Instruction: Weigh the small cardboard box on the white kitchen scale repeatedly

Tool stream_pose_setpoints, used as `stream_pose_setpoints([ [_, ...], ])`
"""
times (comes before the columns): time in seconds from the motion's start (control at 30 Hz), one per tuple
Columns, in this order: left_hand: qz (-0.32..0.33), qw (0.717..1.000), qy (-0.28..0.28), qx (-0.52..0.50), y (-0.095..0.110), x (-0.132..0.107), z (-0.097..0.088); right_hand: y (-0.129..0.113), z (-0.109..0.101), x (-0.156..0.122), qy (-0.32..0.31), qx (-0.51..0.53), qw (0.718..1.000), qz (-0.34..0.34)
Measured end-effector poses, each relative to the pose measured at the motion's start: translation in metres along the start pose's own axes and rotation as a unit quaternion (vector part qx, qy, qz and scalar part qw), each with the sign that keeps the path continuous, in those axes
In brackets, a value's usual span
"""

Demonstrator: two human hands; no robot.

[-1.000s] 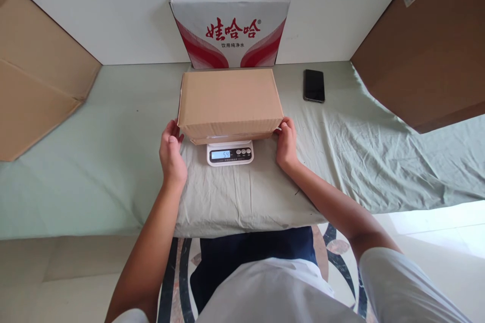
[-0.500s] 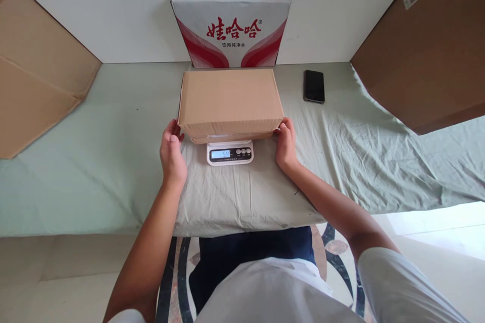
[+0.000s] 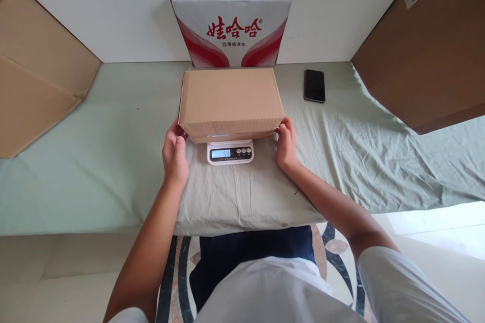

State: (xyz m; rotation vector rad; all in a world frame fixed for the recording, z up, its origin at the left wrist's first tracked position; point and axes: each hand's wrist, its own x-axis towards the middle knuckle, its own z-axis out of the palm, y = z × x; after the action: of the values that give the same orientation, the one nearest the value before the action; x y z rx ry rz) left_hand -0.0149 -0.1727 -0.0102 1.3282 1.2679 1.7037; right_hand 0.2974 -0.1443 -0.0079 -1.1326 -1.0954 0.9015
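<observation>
L hand (image 3: 176, 155) is edging closer to cardboard box (image 3: 231, 96) vs. a sec ago; R hand (image 3: 287, 145) is staying at its R corner, can't tell if either's gripping. Box is still sitting on digital scale (image 3: 230, 160).

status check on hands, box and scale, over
Left hand, right hand at near corners of box. Box atop scale, display lit. Phone aside, right of box.
</observation>
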Motion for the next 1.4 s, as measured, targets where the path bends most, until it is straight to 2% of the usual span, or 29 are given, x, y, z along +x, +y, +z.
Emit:
stream_pose_setpoints([
  [0.23,0.018,0.999,-0.034,0.001,0.017,-0.001,0.008,-0.007,0.000,-0.004,-0.026,-0.006,0.999,-0.035],
  [0.37,0.015,0.999,-0.035,0.023,0.022,-0.002,0.011,-0.012,-0.001,-0.006,-0.042,-0.028,0.997,-0.054],
  [0.67,0.000,0.999,-0.039,0.031,0.016,-0.002,0.010,-0.012,0.000,-0.006,-0.041,-0.030,0.997,-0.057],
  [0.8,0.003,0.999,-0.045,0.028,0.015,-0.002,0.010,-0.012,0.001,-0.004,-0.078,-0.006,0.995,-0.059],
  [0.93,-0.002,0.998,-0.043,0.046,0.018,-0.003,0.010,-0.014,0.003,-0.002,-0.136,-0.023,0.989,-0.060],
  [1.13,0.001,0.996,-0.034,0.086,0.025,-0.004,0.014,-0.013,0.007,-0.004,-0.148,-0.066,0.984,-0.076],
  [1.27,0.020,0.992,-0.031,0.123,0.038,-0.002,0.014,-0.017,0.004,-0.004,-0.154,-0.074,0.980,-0.101],
  [1.4,0.032,0.982,-0.058,0.179,0.069,0.009,0.009,-0.035,-0.006,0.004,-0.163,-0.098,0.973,-0.132],
])
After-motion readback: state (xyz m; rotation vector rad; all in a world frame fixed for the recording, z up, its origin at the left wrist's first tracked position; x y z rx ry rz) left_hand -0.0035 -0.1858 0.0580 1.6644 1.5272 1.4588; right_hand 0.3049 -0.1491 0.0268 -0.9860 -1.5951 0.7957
